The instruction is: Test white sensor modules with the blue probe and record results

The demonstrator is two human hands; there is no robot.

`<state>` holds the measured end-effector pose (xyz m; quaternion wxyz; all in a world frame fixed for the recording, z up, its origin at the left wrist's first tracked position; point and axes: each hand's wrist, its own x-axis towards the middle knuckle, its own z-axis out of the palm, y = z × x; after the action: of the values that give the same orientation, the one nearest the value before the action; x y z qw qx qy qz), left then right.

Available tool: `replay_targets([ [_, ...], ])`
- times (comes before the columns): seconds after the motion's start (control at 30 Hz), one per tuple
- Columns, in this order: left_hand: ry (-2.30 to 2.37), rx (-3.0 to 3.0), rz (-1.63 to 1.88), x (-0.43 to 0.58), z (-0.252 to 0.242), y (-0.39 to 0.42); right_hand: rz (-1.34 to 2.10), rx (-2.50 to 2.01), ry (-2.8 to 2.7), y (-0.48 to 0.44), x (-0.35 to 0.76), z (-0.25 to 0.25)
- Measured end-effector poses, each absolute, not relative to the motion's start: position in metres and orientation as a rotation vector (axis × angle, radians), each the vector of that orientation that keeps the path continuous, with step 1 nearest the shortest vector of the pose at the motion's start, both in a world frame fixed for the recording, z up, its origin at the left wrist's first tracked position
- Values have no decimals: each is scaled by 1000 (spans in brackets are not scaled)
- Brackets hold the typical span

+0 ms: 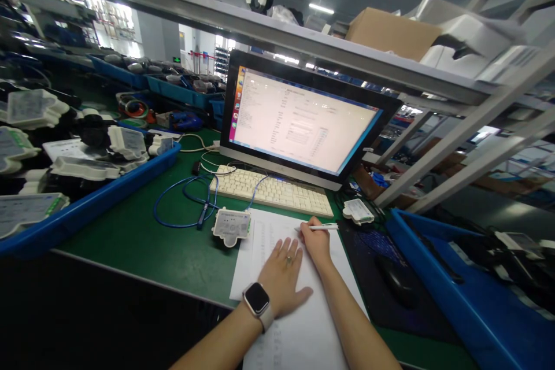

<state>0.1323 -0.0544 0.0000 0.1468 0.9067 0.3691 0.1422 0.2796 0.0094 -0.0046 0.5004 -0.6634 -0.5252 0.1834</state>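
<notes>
My left hand (282,277) lies flat on a sheet of white paper (299,338), fingers spread, a ring on one finger and a watch on the wrist. In my right hand (315,241) a white pen (325,226) is pinched, its tip at the upper part of the sheet. Faint printed rows show on the paper, too blurred to read. Just beyond its upper left corner sits a pale plastic module with a grey label (232,226). A blue cable (162,221) is looped on the green table (143,254) to the left of that module.
A monitor (299,118) stands behind a cream keyboard (273,189). On the right are a black mouse (394,280), another small module (358,211) and a blue tray (472,315). At the left, a blue tray (108,199) holds several modules. A shelf (303,37) spans overhead.
</notes>
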Motion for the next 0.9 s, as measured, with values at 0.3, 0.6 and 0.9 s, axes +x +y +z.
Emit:
replay_targets([
  [0.3,1060,2590,420,133,2,-55,431,-1619,-1281,8,277,0],
  [0.6,1085,2611,421,132,2,-56,424,-1622,-1267,9,277,-1],
  [0.9,1071,2581,381,131,8,-56,381,-1615,-1283,9,279,-2],
])
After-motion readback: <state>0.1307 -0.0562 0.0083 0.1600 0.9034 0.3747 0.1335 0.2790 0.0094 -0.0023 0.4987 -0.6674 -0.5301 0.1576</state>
